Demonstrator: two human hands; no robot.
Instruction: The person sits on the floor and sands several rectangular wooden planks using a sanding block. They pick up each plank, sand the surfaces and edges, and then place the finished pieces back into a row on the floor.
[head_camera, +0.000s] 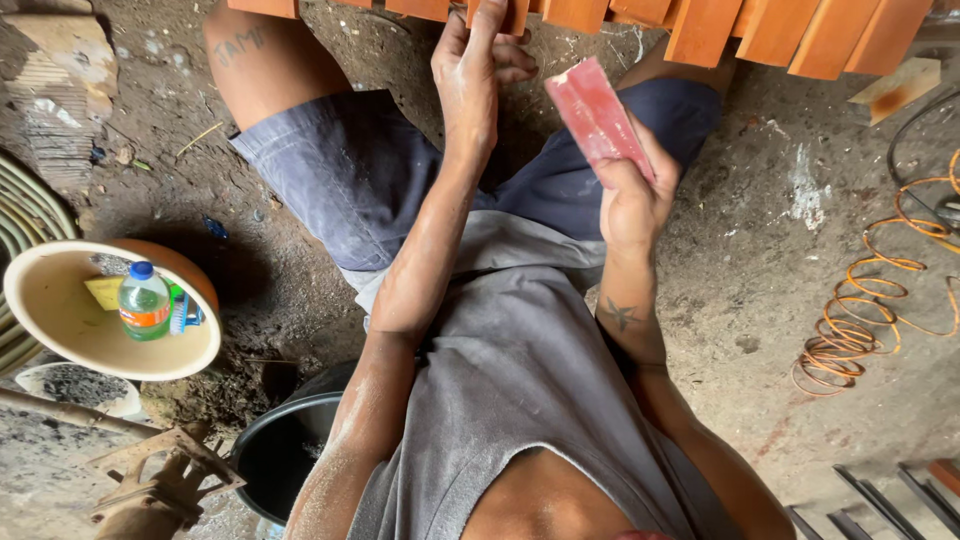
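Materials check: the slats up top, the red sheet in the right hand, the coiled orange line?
Slats: wood, orange-brown stain or paint, squared ends.
Red sheet: likely sandpaper, folded, dusty matte face.
Coiled line: looks like plastic hose, glossy, springy loops.

My left hand (470, 75) is stretched well forward, arm nearly straight from the elbow, the back of the hand turned up toward me. Its fingers curl up and over at the top, thumb spread off to the right side. My right hand (630, 205) is drawn in closer, elbow bent, forearm rising from the lower right. Its fingers are closed in a pinch, the thumb pressing against them. The hands stay apart.
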